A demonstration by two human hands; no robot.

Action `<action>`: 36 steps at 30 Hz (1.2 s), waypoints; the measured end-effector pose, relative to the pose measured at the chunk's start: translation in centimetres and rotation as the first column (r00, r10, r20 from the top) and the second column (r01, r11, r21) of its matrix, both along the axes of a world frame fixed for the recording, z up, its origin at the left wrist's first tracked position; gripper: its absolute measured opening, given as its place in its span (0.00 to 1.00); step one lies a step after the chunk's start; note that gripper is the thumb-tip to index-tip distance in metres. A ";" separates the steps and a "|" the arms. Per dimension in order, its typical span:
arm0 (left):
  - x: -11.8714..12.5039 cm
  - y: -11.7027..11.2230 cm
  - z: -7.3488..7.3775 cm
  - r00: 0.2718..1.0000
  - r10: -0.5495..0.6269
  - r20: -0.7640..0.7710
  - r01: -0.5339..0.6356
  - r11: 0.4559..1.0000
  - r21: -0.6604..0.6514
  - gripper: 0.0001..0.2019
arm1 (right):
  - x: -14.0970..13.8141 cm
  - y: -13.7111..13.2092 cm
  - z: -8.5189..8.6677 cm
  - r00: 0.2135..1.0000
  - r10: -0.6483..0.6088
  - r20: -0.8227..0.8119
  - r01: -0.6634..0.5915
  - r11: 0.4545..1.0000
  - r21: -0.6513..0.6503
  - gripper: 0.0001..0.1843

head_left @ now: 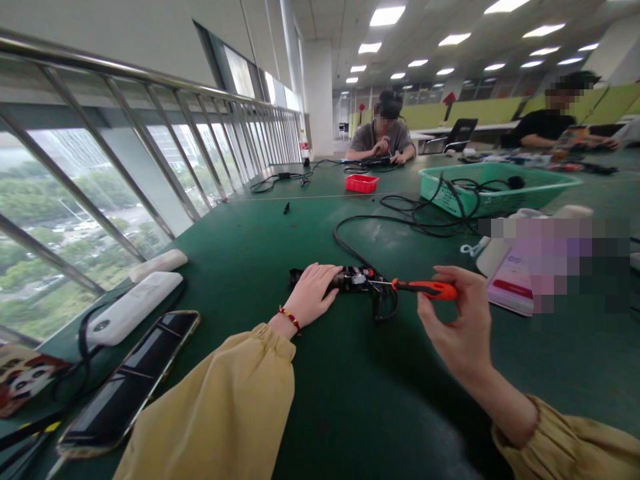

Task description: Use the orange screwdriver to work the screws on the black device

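A black corded device (356,280) lies on the green table, its casing opened so that wires and inner parts show. My left hand (316,288) lies over its left end with the fingers wrapped round it, pressing it to the table. In my right hand (463,320) is a screwdriver (425,287) with an orange and black handle, pinched near the handle's end between thumb and fingers. The thin metal shaft points left, and its tip reaches into the device's exposed inside. Exactly what the tip touches is too small to make out.
A black cable (345,241) runs from the device toward a green basket (500,200) holding more cables. Beyond sits a small red tray (361,183). Phone (133,380) and white power bank (137,307) lie at left, beside a metal railing (125,73). Two people work farther back.
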State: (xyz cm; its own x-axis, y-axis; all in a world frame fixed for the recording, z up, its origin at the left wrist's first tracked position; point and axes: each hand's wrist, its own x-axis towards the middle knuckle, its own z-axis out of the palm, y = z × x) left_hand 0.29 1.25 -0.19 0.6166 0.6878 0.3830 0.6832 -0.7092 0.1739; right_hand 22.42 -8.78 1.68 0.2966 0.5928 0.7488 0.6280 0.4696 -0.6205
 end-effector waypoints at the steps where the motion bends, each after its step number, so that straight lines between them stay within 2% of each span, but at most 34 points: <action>1: 0.0 0.0 0.0 1.000 0.005 -0.010 -0.005 1.000 0.009 0.20 | 0.0 0.0 -0.1 1.000 0.006 0.004 -0.005 1.000 -0.028 0.17; 3: 0.1 -0.1 -0.1 1.000 0.014 -0.023 -0.013 1.000 0.022 0.20 | 0.1 0.0 -0.1 1.000 0.018 0.017 -0.016 0.994 -0.113 0.10; 5: 0.1 -0.2 0.0 1.000 0.015 -0.028 -0.014 0.999 0.030 0.21 | 0.1 0.0 -0.2 1.000 0.018 0.015 -0.015 0.991 -0.133 0.07; 9: 0.1 -0.2 0.1 1.000 0.009 -0.030 -0.008 0.999 0.035 0.21 | 0.0 0.0 -0.1 1.000 0.000 0.002 0.000 1.000 0.015 0.19; 14: 0.2 -0.2 0.1 1.000 0.015 -0.021 -0.014 0.999 0.035 0.21 | -0.1 -0.1 -0.1 0.998 0.063 0.014 -0.061 0.991 -0.123 0.11; 19: 0.1 -0.2 0.0 1.000 0.010 -0.025 -0.010 0.999 0.033 0.21 | -0.1 -0.1 -0.1 1.000 0.021 0.009 -0.021 1.000 0.015 0.20; 23: 0.0 -0.1 -0.1 1.000 0.014 -0.028 -0.013 0.999 0.039 0.21 | 0.0 -0.1 -0.2 0.998 0.039 0.052 -0.032 0.991 -0.131 0.08; 25: 0.1 -0.1 -0.1 1.000 0.015 -0.027 -0.014 0.999 0.043 0.21 | 0.0 -0.1 -0.2 0.998 0.029 0.059 -0.023 0.995 -0.100 0.09; 28: 0.1 -0.1 0.0 1.000 0.012 -0.028 -0.010 0.999 0.047 0.21 | 0.1 0.0 -0.1 0.999 0.011 0.029 -0.012 1.000 0.027 0.18; 30: 0.1 -0.1 -0.2 0.999 0.013 -0.031 -0.011 0.999 0.051 0.21 | 0.2 0.0 -0.1 0.999 0.011 0.032 -0.011 1.000 0.006 0.17; 33: -0.1 -0.2 -0.4 0.999 0.016 -0.032 -0.014 0.998 0.066 0.21 | 0.3 0.0 -0.1 0.998 0.019 0.060 -0.013 0.995 -0.100 0.07; 36: 0.0 -0.7 0.3 0.999 0.030 0.027 -0.034 0.989 0.147 0.18 | 0.3 0.0 0.0 0.999 0.008 0.046 -0.006 0.999 -0.049 0.11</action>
